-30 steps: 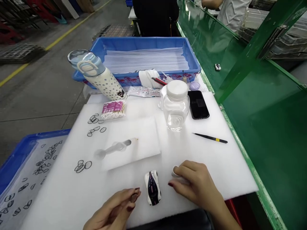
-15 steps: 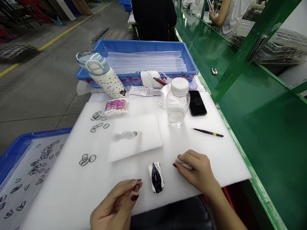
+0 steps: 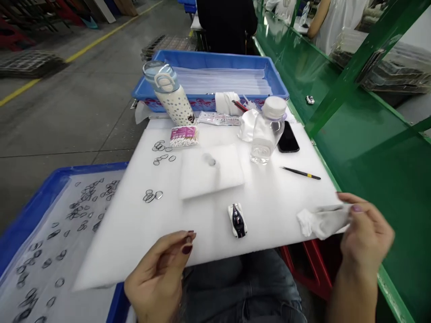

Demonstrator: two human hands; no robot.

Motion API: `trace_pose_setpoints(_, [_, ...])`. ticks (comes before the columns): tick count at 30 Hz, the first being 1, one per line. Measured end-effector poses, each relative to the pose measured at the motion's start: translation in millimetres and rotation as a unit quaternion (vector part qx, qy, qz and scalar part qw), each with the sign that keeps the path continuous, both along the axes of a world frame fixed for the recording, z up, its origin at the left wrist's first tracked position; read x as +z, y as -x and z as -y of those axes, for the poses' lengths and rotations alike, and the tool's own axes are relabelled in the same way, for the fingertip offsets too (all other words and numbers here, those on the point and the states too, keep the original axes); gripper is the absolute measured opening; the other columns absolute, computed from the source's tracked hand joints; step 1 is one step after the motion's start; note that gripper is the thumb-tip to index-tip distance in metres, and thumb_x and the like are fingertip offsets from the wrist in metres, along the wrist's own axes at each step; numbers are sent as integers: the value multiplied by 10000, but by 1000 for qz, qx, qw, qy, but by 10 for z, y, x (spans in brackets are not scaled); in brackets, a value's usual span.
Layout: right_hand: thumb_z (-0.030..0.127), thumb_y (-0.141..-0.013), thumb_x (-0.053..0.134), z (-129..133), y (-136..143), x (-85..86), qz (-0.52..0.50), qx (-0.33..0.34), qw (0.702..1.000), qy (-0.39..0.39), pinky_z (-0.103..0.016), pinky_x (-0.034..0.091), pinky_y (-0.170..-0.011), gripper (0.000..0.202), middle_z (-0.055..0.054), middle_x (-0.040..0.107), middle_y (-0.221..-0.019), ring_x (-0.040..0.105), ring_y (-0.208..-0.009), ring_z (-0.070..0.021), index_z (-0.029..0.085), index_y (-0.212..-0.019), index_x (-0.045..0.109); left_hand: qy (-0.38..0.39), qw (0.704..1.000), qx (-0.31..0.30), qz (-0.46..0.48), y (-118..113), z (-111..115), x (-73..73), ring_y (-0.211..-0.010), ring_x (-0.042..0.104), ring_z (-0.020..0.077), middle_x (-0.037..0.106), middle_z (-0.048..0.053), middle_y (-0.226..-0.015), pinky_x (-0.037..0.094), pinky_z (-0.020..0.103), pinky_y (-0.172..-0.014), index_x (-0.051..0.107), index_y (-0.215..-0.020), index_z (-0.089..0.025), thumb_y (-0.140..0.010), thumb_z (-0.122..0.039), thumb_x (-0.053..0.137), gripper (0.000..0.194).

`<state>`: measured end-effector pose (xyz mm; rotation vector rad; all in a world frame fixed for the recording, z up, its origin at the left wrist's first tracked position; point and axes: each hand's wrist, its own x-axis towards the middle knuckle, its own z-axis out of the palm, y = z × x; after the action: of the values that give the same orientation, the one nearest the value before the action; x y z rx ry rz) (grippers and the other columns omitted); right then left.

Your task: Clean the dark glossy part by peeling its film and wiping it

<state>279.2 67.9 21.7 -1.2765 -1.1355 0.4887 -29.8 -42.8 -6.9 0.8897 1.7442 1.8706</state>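
My left hand is pinched closed at the front edge of the white foam board, with a tiny item between the fingertips that I cannot make out. Off the board's right front corner, my right hand grips a crumpled white cloth that hangs over the board. Between the hands lies a white and dark toy car. Behind the car rests a smaller foam pad. Thin dark rings lie in groups on the left. Tweezers are at the right.
A clear jar, black phone, swab pack and dotted bottle stand or lie toward the back. Behind them is a blue tray. Another blue tray holds many rings at left. A green bench runs along the right.
My right hand has moved right, away from the toy car, and now holds the white cloth. My left hand stays pinched. The view has shifted, so the board and its items appear higher and farther right.
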Motion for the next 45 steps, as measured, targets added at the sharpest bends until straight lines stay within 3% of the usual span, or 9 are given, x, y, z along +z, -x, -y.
trace_pose_setpoints(2, [142,-800,604,-32,-31,103,-58,-78,993,-65,-362,444,-604,184,-70,731,-868,654,-729,-232,215,-635,566,15,999,-24,-38,12,3,15,-773,734,103,770,-36,-850,604,149,-771,760,-921,-228,-773,-127,793,182])
trace_pose_setpoints(4, [160,-829,586,-48,75,183,-105,-70,989,-79,-390,457,-577,196,-57,685,-682,612,-581,-211,226,-646,561,26,991,-56,-121,-19,-27,25,-784,727,117,765,-26,-865,611,186,-759,753,-938,-228,-776,-119,790,200])
trace_pose_setpoints(9, [322,-959,552,32,700,178,-62,192,978,51,-265,324,-444,265,34,446,-540,397,-462,-107,213,-717,550,-20,917,-79,-389,-239,-220,27,-784,714,136,753,25,-861,598,239,-752,724,-940,-166,-799,-90,775,168])
trace_pose_setpoints(12, [380,-994,504,52,1004,86,66,361,917,158,-250,342,-493,308,20,496,-619,460,-555,-110,206,-742,543,-38,901,-91,-423,-363,-314,-2,-778,700,138,736,41,-845,588,237,-716,709,-954,-144,-825,-90,753,147])
trace_pose_setpoints(15, [317,-964,547,31,1127,8,189,433,859,197,-255,364,-558,193,20,542,-703,491,-627,-116,204,-808,533,-35,902,-119,-414,-415,-342,-56,-789,690,143,722,43,-865,582,253,-725,700,-980,-148,-846,-95,731,147])
trace_pose_setpoints(19, [214,-940,535,14,1115,-23,259,452,832,192,-266,392,-636,38,2,591,-848,534,-727,-130,206,-903,539,-22,904,-126,-408,-420,-339,-116,-792,685,147,704,36,-881,579,268,-726,694,-993,-164,-857,-117,725,147])
trace_pose_setpoints(26, [182,-947,511,-12,1094,9,272,463,818,206,-266,396,-643,56,-5,595,-869,550,-742,-134,205,-906,542,22,919,-113,-376,-420,-352,-84,-836,691,157,691,31,-931,599,279,-740,698,-1016,-196,-855,-188,742,167])
trace_pose_setpoints(34, [168,-941,525,-25,1119,-15,290,458,822,175,-263,416,-628,52,-19,615,-883,570,-731,-138,201,-915,556,87,932,-159,-313,-351,-329,-20,-1144,658,249,684,87,-1266,601,454,-936,671,-1194,-228,-863,-165,690,337])
trace_pose_setpoints(45, [192,-953,518,-17,1124,-22,286,457,822,182,-258,412,-620,46,-12,602,-879,565,-716,-131,202,-927,555,85,925,-142,-342,-391,-349,-41,-1096,670,244,708,95,-1218,601,459,-926,695,-1139,-198,-873,-181,672,268])
